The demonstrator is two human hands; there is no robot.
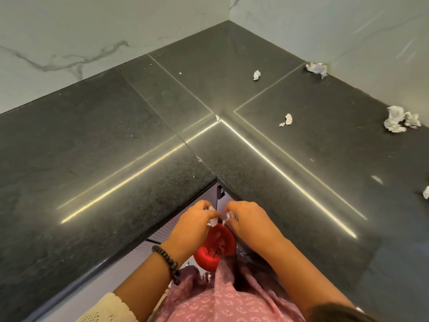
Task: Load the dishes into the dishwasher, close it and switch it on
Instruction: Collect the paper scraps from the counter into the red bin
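Both hands hover at the inner corner of a dark L-shaped countertop (116, 147), over a red round bin or bowl (214, 248) that sits below the counter edge. My left hand (193, 225) grips crumpled white paper (212, 221) in curled fingers. My right hand (246, 219) pinches another small wad of white paper (229, 215). The two hands almost touch above the red container, which holds a few pale scraps. No dishes and no dishwasher are in view.
Several crumpled paper wads lie on the counter: one at the back (256, 75), one by the wall (316, 69), one mid-right (287, 119), a larger pair at the far right (399, 119). Marble walls (92, 31) meet behind. Grey cabinet fronts (139, 249) run below the counter.
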